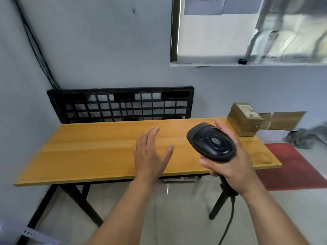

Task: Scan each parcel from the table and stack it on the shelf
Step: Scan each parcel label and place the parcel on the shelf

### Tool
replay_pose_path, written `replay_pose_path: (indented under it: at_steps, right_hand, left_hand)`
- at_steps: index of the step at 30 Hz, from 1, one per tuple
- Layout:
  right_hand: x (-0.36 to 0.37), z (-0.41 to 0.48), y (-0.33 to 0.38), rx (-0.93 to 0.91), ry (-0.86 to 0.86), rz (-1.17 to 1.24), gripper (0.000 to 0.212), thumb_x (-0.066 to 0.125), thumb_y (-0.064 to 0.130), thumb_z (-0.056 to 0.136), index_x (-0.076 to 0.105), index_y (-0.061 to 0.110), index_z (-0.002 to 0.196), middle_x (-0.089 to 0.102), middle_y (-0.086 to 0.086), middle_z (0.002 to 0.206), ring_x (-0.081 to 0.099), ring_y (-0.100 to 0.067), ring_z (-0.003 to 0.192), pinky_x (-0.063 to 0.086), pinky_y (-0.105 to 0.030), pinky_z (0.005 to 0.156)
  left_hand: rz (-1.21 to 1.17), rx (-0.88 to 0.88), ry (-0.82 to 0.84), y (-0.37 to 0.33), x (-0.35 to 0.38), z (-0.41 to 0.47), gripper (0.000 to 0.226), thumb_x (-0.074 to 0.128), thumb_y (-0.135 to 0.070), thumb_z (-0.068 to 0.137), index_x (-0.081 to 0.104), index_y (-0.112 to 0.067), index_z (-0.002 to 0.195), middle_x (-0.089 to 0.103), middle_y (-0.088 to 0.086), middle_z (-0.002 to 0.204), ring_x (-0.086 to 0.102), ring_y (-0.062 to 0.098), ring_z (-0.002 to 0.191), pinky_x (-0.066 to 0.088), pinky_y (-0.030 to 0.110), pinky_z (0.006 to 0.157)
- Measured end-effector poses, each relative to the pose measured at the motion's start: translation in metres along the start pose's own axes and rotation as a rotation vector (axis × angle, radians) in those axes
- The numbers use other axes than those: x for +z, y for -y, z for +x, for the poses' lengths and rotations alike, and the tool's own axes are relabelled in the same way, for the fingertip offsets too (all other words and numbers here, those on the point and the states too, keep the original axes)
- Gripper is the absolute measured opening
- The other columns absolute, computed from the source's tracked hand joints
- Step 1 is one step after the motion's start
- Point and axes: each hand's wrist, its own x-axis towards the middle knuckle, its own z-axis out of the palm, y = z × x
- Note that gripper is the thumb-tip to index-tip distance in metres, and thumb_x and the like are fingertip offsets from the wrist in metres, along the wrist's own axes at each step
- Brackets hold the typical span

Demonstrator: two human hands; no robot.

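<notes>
A wooden table (99, 149) stretches across the view. At its far right corner a brown cardboard parcel (245, 119) lies on top of another, a white label on its upper face. My right hand (233, 163) grips a black handheld barcode scanner (212, 141) by its handle, above the table's right part, with the head pointing away from me. Its cable (230, 220) hangs down to the floor. My left hand (150, 152) hovers over the middle of the table, fingers spread and holding nothing. No shelf is visible.
A black plastic pallet (122, 103) leans upright against the wall behind the table. A red mat (293, 167) lies on the tiled floor to the right, with a grey cloth heap (306, 137) beyond it. A window ledge (247, 63) runs above the table.
</notes>
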Motion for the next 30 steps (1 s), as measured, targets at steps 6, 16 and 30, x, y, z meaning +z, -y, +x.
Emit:
replay_pose_path:
  at_steps: [6, 16, 30]
  right_hand:
    - [-0.028, 0.009, -0.019, 0.077, -0.094, -0.054, 0.099, 0.093, 0.033, 0.051, 0.043, 0.063, 0.131, 0.065, 0.008, 0.123, 0.064, -0.009, 0.082, 0.052, -0.033, 0.074]
    - [-0.092, 0.030, -0.053, 0.103, -0.239, -0.104, 0.097, 0.095, 0.023, 0.056, 0.044, 0.070, 0.123, 0.067, 0.001, 0.117, 0.064, -0.001, 0.073, 0.053, -0.018, 0.062]
    - [-0.269, 0.120, -0.130, 0.194, -0.187, -0.121, 0.096, 0.085, 0.002, 0.068, 0.039, 0.060, 0.129, 0.066, -0.005, 0.113, 0.062, -0.014, 0.056, 0.053, -0.030, 0.050]
  left_hand:
    - [-0.064, 0.028, 0.119, -0.012, 0.052, 0.021, 0.063, 0.070, -0.041, 0.084, 0.047, -0.018, 0.139, 0.045, 0.001, 0.142, 0.039, 0.019, 0.132, 0.023, 0.028, 0.105]
    - [-0.107, 0.062, 0.234, -0.042, 0.134, 0.050, 0.064, 0.067, -0.044, 0.086, 0.043, -0.024, 0.141, 0.040, -0.004, 0.146, 0.032, 0.014, 0.136, 0.023, 0.029, 0.108]
    - [-0.129, -0.078, 0.285, -0.146, 0.294, 0.118, 0.064, 0.059, -0.049, 0.089, 0.036, -0.027, 0.145, 0.038, -0.006, 0.146, 0.031, 0.012, 0.135, 0.033, 0.038, 0.112]
